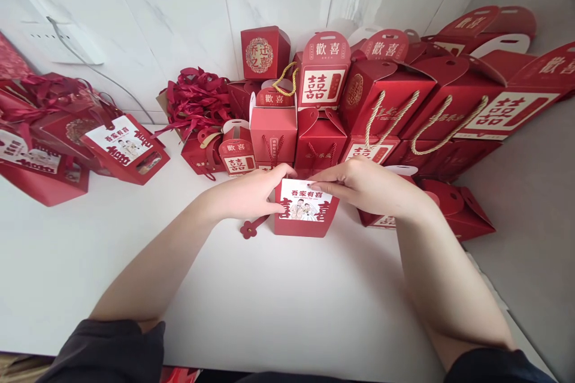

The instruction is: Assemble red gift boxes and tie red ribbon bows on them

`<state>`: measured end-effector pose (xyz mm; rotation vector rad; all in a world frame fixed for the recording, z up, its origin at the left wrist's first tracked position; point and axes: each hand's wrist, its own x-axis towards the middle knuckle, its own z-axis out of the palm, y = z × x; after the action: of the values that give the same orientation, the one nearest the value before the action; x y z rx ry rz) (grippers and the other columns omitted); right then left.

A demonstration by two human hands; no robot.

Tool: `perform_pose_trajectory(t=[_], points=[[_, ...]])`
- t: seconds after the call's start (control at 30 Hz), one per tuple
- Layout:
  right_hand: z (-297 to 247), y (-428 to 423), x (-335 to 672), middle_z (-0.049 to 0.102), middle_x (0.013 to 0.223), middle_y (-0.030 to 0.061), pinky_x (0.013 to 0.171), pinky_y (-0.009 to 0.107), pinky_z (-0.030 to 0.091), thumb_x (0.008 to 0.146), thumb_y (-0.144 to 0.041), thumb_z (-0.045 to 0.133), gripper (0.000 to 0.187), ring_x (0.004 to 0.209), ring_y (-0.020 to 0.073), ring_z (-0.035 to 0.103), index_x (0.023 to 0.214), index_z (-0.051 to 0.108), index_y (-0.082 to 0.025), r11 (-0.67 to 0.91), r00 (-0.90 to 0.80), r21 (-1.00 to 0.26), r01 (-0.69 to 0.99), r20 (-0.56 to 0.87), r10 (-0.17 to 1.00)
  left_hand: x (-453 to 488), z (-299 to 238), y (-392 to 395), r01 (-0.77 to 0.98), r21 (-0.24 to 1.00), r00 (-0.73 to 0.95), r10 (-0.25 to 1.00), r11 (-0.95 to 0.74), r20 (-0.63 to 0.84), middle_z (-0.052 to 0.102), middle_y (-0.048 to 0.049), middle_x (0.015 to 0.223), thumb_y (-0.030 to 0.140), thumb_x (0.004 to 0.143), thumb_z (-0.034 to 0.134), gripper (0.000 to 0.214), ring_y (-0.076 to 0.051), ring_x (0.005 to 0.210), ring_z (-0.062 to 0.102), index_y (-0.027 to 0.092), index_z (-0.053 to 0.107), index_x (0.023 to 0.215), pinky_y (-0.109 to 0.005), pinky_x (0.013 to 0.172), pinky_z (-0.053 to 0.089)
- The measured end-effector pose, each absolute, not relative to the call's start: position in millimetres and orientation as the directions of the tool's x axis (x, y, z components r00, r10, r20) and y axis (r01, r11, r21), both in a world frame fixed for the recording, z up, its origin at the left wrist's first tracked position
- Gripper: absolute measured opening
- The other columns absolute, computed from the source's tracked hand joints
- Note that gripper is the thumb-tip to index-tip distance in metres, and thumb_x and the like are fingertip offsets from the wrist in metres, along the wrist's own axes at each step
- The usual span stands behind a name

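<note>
Standing near the white table [269, 299], I see both hands meet on the top of one small red box [305, 218]. It stands upright on the table, in front of the big heap of red gift boxes [404, 102] along the wall, close to the nearest ones. The left hand [249, 192] has its fingers bent and close together, pinching the top left edge. The right hand [371, 188] holds the top right edge between its stretched fingertips and thumb. Neither hand is spread wide. A little red flower tag [248, 229] lies on the table just beside the left hand.

I think the box is thin card: light, a bit stiff, but easy to dent, and its printed face looks smooth. The best place to hold seems to be the side walls near the top folds, not the middle of a panel. A bundle of red ribbons [197, 99] lies further back.
</note>
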<state>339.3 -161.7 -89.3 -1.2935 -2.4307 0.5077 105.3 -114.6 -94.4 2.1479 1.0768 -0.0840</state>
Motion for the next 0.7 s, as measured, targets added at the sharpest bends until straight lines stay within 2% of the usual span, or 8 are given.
perform_pose_trajectory(t=[0.23,0.5,0.63,0.7], points=[[-90.2,-161.6,339.6,0.067,0.071,-0.0007,0.056,0.026,0.036,0.099,-0.038,0.042,0.037,0.057,0.0114,0.05,0.093,0.073,-0.02,0.516,-0.529,-0.471,0.715,0.119,0.841,104.1,-94.9,-114.7,0.694,0.614,0.665,0.662,-0.376,-0.346,0.069,0.0021,0.066,0.032,0.083,0.058,0.045,-0.017,0.042,0.06,0.027,0.044,0.126,-0.025,0.046,0.04],[-91.1,-160.1,343.6,0.069,0.074,-0.0006,0.058,0.025,0.039,0.099,-0.036,0.041,0.036,0.059,0.0122,0.054,0.093,0.072,-0.021,0.511,-0.549,-0.485,0.71,0.073,0.832,101.2,-98.6,-111.7,0.678,0.607,0.685,0.657,-0.416,-0.315,0.068,0.0035,0.063,0.029,0.083,0.059,0.044,-0.016,0.039,0.057,0.026,0.045,0.126,-0.025,0.047,0.04],[-90.5,-160.7,341.8,0.064,0.067,-0.0018,0.056,0.024,0.038,0.099,-0.037,0.041,0.037,0.055,0.011,0.05,0.084,0.07,-0.02,0.505,-0.538,-0.464,0.728,0.072,0.84,102.4,-97.8,-111.1,0.618,0.623,0.738,0.627,-0.48,-0.249,0.07,0.0022,0.069,0.032,0.084,0.06,0.04,-0.015,0.045,0.06,0.025,0.05,0.122,-0.024,0.049,0.041],[-90.2,-161.2,340.4,0.061,0.064,-0.003,0.056,0.024,0.037,0.099,-0.036,0.041,0.038,0.053,0.0102,0.047,0.078,0.068,-0.02,0.502,-0.53,-0.455,0.736,0.076,0.845,106.1,-97.8,-112.3,0.568,0.62,0.766,0.624,-0.541,-0.157,0.072,0.0012,0.076,0.036,0.085,0.06,0.035,-0.014,0.052,0.063,0.025,0.055,0.117,-0.023,0.051,0.041]])
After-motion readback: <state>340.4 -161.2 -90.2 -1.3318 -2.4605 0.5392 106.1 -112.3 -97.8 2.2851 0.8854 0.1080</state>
